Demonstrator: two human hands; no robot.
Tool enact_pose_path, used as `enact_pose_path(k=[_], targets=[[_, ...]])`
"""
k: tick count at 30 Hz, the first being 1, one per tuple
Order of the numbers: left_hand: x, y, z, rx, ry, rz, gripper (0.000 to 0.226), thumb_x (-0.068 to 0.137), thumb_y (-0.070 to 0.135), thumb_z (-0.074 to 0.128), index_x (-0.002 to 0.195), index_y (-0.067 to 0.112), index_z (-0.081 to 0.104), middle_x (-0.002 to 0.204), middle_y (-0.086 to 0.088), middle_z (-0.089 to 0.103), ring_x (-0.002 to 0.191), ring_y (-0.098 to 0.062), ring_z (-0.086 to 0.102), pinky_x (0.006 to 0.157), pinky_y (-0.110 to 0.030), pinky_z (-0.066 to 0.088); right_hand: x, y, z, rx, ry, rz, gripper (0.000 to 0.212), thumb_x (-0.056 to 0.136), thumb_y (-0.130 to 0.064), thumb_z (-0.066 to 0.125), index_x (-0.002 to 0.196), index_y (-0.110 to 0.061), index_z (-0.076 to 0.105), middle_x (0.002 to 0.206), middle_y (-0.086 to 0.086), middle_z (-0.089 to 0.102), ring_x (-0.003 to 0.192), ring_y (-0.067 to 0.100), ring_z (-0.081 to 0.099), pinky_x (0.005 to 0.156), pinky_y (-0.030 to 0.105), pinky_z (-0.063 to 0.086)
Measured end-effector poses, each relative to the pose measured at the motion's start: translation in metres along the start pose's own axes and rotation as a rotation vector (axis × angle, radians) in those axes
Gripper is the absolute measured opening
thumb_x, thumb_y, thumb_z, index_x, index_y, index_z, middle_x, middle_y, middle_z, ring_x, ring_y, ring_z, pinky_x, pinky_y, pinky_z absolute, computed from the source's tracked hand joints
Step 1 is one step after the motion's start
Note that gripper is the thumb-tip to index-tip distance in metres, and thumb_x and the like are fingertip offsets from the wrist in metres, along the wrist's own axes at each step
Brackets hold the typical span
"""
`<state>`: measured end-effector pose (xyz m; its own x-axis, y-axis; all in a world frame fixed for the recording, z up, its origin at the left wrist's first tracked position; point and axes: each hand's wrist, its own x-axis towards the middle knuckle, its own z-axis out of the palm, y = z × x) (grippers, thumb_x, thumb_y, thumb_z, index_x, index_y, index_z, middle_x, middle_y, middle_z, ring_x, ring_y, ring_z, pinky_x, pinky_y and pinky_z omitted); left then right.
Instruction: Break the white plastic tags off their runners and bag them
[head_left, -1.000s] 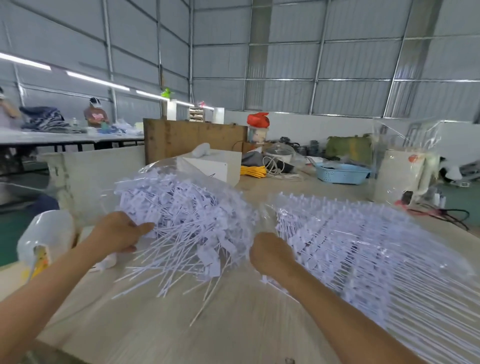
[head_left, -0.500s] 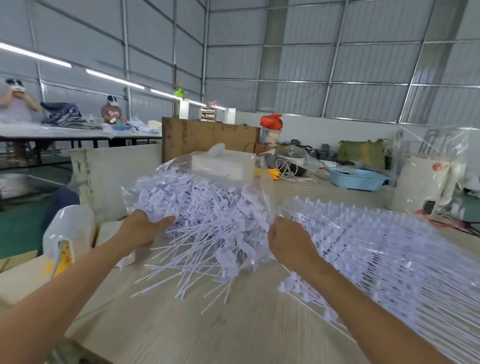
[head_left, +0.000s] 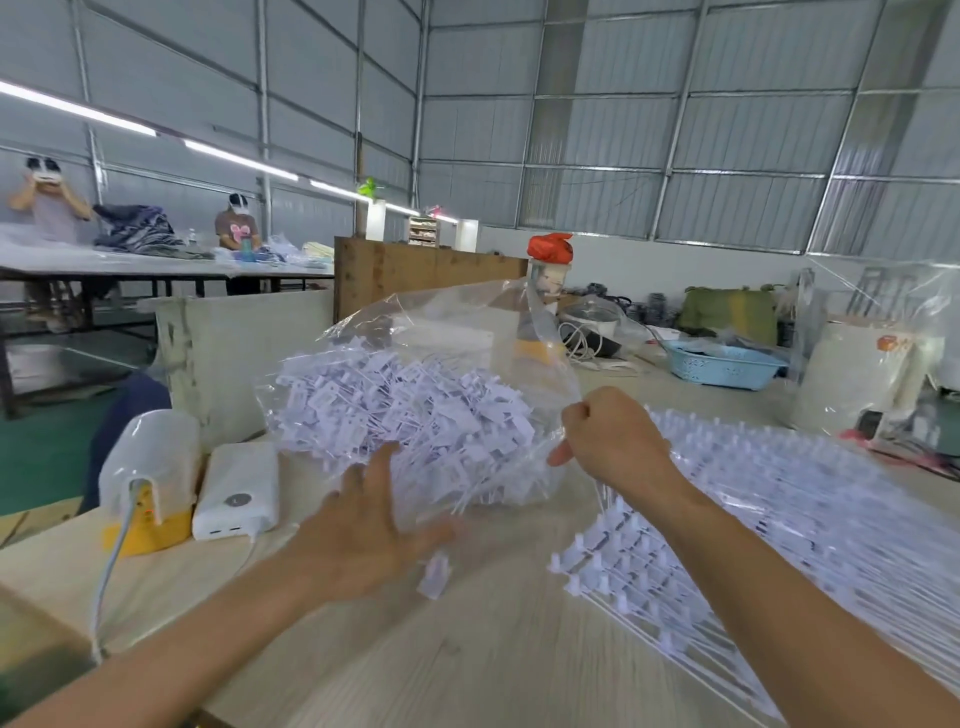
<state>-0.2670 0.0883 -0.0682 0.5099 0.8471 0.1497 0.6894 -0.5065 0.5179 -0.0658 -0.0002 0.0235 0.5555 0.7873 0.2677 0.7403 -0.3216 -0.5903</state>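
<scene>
A clear plastic bag (head_left: 467, 332) full of loose white tags (head_left: 400, 410) lies on the wooden table (head_left: 467, 649) at centre. My right hand (head_left: 608, 441) pinches the bag's right edge with curled fingers. My left hand (head_left: 363, 535) is spread flat with straight fingers against the bag's near side, over the tag stems. One loose tag (head_left: 435, 574) lies by its fingertips. A big stack of white tags on their runners (head_left: 769, 519) covers the table to the right, under my right forearm.
A white power bank (head_left: 236, 488) and a white-and-yellow device (head_left: 148, 478) with a cable sit at the left. A blue basket (head_left: 722, 364), a white bagged roll (head_left: 862, 379) and clutter stand at the back. Two persons work at a far table on the left.
My left hand let go of the bag's left side and moved down to its near side, fingers spread. My right hand rose and now pinches the bag's edge; the tags sit deeper inside.
</scene>
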Motion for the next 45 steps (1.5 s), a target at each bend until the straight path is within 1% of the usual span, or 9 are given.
enact_pose_path(k=[2, 6, 19, 24, 26, 33, 36, 40, 45], targets=[[-0.002, -0.001, 0.01, 0.183, -0.067, -0.03, 0.125, 0.058, 0.086, 0.053, 0.141, 0.039, -0.027, 0.158, -0.01, -0.002, 0.142, -0.035, 0.02, 0.11, -0.048, 0.029, -0.005, -0.002, -0.003, 0.033, 0.014, -0.012, 0.032, 0.095, -0.017, 0.035, 0.065, -0.01, 0.043, 0.065, -0.001, 0.068, 0.039, 0.008, 0.039, 0.06, 0.027, 0.031], [0.021, -0.009, -0.006, 0.364, -0.061, -0.082, 0.098, 0.086, 0.045, 0.061, 0.149, 0.011, -0.006, 0.137, -0.011, 0.046, 0.122, -0.025, 0.05, 0.093, -0.029, 0.043, -0.013, 0.005, -0.007, 0.333, -0.037, 0.035, 0.021, 0.097, -0.013, 0.034, 0.086, -0.004, 0.049, 0.067, 0.002, 0.07, 0.053, 0.009, 0.061, 0.045, 0.021, 0.035], [0.036, -0.017, -0.016, 0.622, -0.235, 0.053, 0.046, 0.095, 0.036, 0.05, 0.133, 0.011, 0.043, 0.14, -0.006, 0.044, 0.128, -0.018, 0.043, 0.099, -0.023, 0.036, -0.028, 0.064, 0.008, 0.476, -0.007, 0.182, 0.025, 0.097, -0.007, 0.038, 0.083, 0.002, 0.057, 0.06, 0.006, 0.068, 0.047, 0.016, 0.061, 0.045, 0.023, 0.042], [0.042, -0.008, -0.077, 0.407, -0.591, 0.069, 0.002, 0.083, 0.016, 0.069, 0.081, 0.016, 0.067, 0.07, 0.008, 0.069, 0.064, -0.006, 0.057, 0.068, -0.019, 0.043, -0.027, 0.068, 0.009, 0.631, -0.033, 0.264, 0.028, 0.096, -0.006, 0.04, 0.076, 0.002, 0.058, 0.055, 0.008, 0.067, 0.04, 0.015, 0.059, 0.038, 0.019, 0.042], [0.046, -0.004, -0.1, 0.39, -0.629, 0.079, 0.015, 0.085, 0.015, 0.068, 0.073, 0.023, 0.064, 0.056, 0.012, 0.063, 0.058, -0.003, 0.055, 0.064, -0.016, 0.042, -0.028, 0.071, 0.009, 0.654, -0.041, 0.273, 0.032, 0.096, -0.008, 0.041, 0.069, 0.002, 0.057, 0.054, 0.01, 0.067, 0.039, 0.016, 0.058, 0.036, 0.018, 0.04], [0.074, 0.02, -0.129, 0.108, -0.433, 0.119, 0.017, 0.094, 0.027, 0.057, 0.088, 0.012, 0.062, 0.072, -0.004, 0.049, 0.066, -0.018, 0.04, 0.06, -0.023, 0.034, -0.041, 0.069, 0.004, 0.639, -0.167, 0.139, 0.027, 0.092, -0.003, 0.044, 0.067, -0.002, 0.054, 0.057, 0.012, 0.067, 0.042, 0.018, 0.057, 0.037, 0.019, 0.038], [0.09, 0.042, -0.107, 0.512, -0.299, 0.149, 0.024, 0.099, 0.028, 0.046, 0.109, 0.009, 0.057, 0.09, -0.001, 0.054, 0.075, -0.014, 0.045, 0.064, -0.02, 0.037, -0.045, 0.052, -0.004, 0.755, -0.131, 0.075, 0.03, 0.089, 0.0, 0.043, 0.061, -0.004, 0.053, 0.055, 0.011, 0.065, 0.04, 0.016, 0.055, 0.037, 0.018, 0.037], [0.103, 0.039, -0.092, 0.949, -0.264, 0.078, 0.037, 0.102, 0.034, 0.036, 0.134, 0.018, 0.045, 0.139, -0.002, 0.047, 0.116, -0.019, 0.048, 0.101, -0.038, 0.036, -0.042, 0.04, -0.025, 0.942, 0.004, 0.138, 0.028, 0.087, -0.005, 0.045, 0.06, -0.006, 0.052, 0.049, 0.007, 0.06, 0.037, 0.014, 0.049, 0.035, 0.019, 0.036], [0.106, 0.044, -0.057, 1.293, 0.182, 0.173, 0.036, 0.098, 0.02, 0.038, 0.133, 0.014, 0.042, 0.138, -0.011, 0.036, 0.126, -0.026, 0.037, 0.099, -0.042, 0.036, -0.04, 0.027, -0.03, 1.068, -0.068, 0.121, 0.025, 0.087, -0.007, 0.043, 0.063, -0.008, 0.048, 0.05, 0.007, 0.058, 0.037, 0.013, 0.046, 0.035, 0.018, 0.035]])
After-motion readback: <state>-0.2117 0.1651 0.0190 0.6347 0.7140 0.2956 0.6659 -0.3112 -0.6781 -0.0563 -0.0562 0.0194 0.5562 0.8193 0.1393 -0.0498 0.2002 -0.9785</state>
